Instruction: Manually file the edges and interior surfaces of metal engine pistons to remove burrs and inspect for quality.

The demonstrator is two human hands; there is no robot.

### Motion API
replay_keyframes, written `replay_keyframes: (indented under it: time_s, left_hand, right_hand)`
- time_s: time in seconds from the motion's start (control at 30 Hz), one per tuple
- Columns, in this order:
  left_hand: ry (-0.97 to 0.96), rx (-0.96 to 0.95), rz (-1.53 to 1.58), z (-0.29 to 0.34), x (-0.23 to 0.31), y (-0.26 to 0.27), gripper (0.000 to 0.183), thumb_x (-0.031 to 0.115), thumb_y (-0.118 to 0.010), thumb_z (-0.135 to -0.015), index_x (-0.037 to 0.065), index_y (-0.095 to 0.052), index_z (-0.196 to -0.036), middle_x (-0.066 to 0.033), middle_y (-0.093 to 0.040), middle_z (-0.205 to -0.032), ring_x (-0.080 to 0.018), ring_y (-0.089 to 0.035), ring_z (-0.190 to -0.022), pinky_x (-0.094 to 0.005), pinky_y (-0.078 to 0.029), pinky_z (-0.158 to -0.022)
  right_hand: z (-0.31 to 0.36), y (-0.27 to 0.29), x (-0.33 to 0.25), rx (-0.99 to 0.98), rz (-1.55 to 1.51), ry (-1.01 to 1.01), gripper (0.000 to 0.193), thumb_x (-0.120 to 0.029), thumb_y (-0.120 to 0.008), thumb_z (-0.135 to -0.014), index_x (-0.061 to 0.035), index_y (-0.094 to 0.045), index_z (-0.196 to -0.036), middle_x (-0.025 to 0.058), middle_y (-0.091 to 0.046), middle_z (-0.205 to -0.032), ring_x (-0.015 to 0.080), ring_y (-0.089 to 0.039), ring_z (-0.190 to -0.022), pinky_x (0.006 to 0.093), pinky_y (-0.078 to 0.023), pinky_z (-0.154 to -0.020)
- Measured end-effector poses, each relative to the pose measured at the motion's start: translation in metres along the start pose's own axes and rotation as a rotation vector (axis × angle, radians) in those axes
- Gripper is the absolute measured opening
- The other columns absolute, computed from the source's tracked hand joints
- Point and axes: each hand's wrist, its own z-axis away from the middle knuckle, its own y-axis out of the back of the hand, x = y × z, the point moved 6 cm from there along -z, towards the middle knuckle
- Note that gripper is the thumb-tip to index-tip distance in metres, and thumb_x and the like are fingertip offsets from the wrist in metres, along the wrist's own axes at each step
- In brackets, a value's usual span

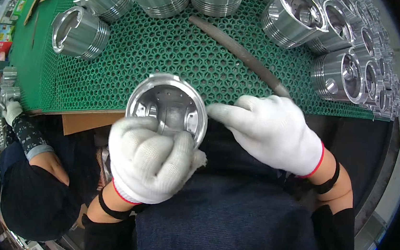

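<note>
My left hand (pixel 150 161), in a white knit glove, grips a shiny metal piston (pixel 167 107) at the near edge of the green mat. Its hollow inside faces up, and the fingers reach over the near rim. To the right of the piston is my right hand (pixel 269 131), also gloved. Its fingers are closed, with the index finger pointing at the piston's right rim; whether it touches is hard to see, and anything inside the fingers is hidden. A dark, tapered bar like a file (pixel 240 54) lies slantwise on the mat, its near end beside my right knuckles.
Several more pistons stand along the back and crowd the right, including a near one (pixel 342 76). Another piston (pixel 80 33) sits at the left. The green honeycomb mat (pixel 134 56) covers the bench. At left, a co-worker's gloved hand (pixel 13 112) is by other metal parts.
</note>
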Motion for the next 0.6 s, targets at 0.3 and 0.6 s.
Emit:
replay_keyframes:
  time_s: [0.3,0.6]
  left_hand:
    - [0.19,0.082,0.072,0.01,-0.043,0.023,0.04,0.033,-0.084,-0.066,0.01,-0.053,-0.08,-0.0048,-0.051,-0.082,-0.0269,-0.056,-0.086,-0.0437,-0.046,-0.083]
    - [-0.034,-0.013,-0.085,-0.002,-0.056,0.01,0.036,0.035,-0.071,-0.072,0.004,-0.064,-0.091,-0.0121,-0.057,-0.094,-0.0347,-0.058,-0.094,-0.0559,-0.045,-0.093]
  right_hand:
    - [0.011,-0.022,0.028,-0.166,-1.112,-0.451,0.031,-0.012,-0.054,-0.092,-0.0037,-0.062,-0.121,0.003,-0.065,-0.082,0.0055,-0.057,-0.062,0.0206,-0.049,-0.058]
    - [0.012,0.032,0.041,0.424,-1.32,-0.256,0.038,-0.007,-0.039,-0.09,0.0046,-0.056,-0.122,0.008,-0.063,-0.071,0.0037,-0.045,-0.038,0.0173,-0.036,-0.035]
